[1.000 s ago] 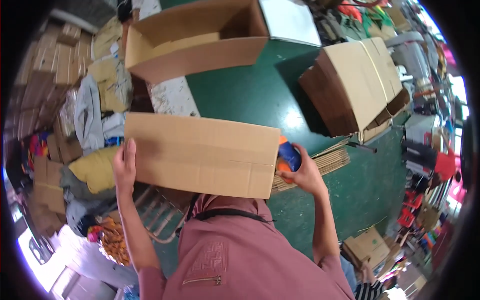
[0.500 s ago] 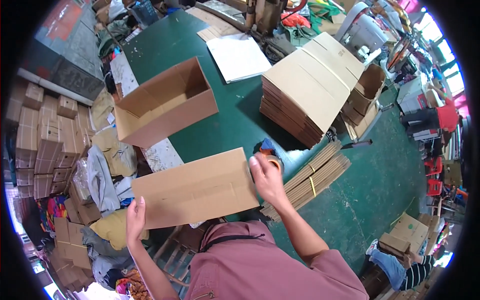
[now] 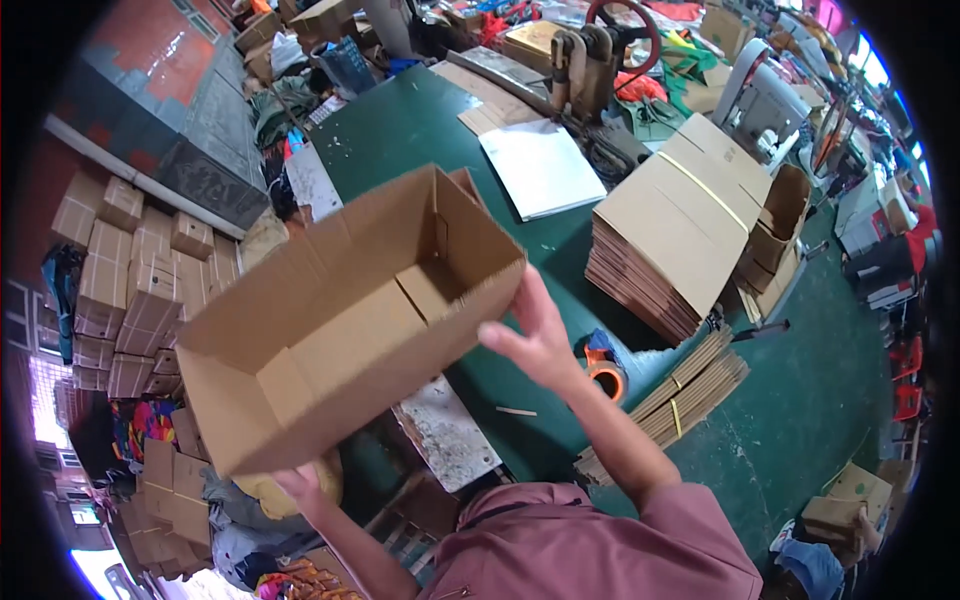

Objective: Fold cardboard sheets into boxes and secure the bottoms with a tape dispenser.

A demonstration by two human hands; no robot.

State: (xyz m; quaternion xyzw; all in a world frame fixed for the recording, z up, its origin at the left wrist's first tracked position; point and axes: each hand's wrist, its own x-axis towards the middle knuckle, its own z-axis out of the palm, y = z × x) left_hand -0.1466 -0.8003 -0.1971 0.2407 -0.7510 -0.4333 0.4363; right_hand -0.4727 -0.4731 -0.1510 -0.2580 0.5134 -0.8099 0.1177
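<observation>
An open-topped brown cardboard box (image 3: 400, 375) is tilted up above the near side of the green table (image 3: 405, 120), its bare inside facing me. My left hand (image 3: 298, 484) supports its lower left corner from beneath, the fingers partly hidden by the box. At the right end my right hand (image 3: 537, 335) presses the end wall, fingers behind it and thumb along the near side. Just right of that wrist, an orange tape dispenser (image 3: 605, 381) lies on the table. A second cardboard box (image 3: 466, 184) shows only a sliver behind the held one.
A strapped stack of flattened cartons (image 3: 680, 215) stands on the right, with tied cardboard strips (image 3: 680, 400) nearer me. White sheets (image 3: 543, 168) lie farther back, before a press with a red wheel (image 3: 625, 30). Packed cartons (image 3: 125, 270) are piled at left.
The box in my hands has turned from showing its closed outer face to showing its open inside, and has risen. My right hand has moved off the tape dispenser; the view has shifted.
</observation>
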